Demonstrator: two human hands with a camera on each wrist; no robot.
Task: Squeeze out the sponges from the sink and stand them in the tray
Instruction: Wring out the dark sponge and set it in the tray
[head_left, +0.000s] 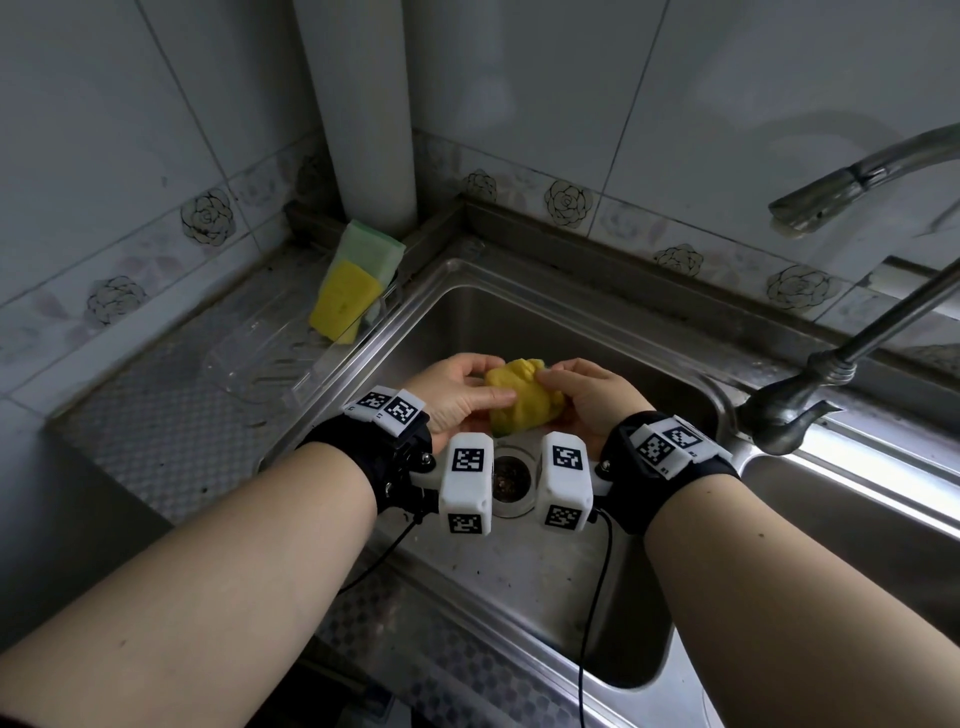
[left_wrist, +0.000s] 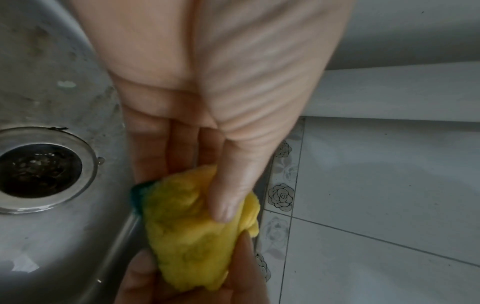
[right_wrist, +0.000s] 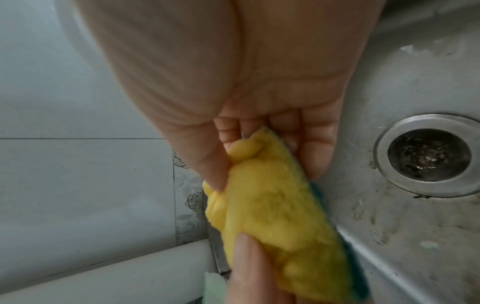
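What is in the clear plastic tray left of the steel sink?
In the clear plastic tray, one yellow sponge leans upright against a pale green sponge behind it. The yellow one covers the green sponge's lower part.

A yellow sponge (head_left: 524, 400) with a dark green scouring layer along one side is crumpled and creased, held in the air above the steel sink (head_left: 582, 332), over the basin just behind the drain. The sink is a rectangular basin, its floor spotted and streaked. A clear plastic tray (head_left: 249, 364) sits on the ribbed drainer left of the sink. At the tray's far end two more sponges stand tilted on edge, a yellow sponge in front (head_left: 343, 301) leaning against a pale green sponge (head_left: 371, 247) behind it
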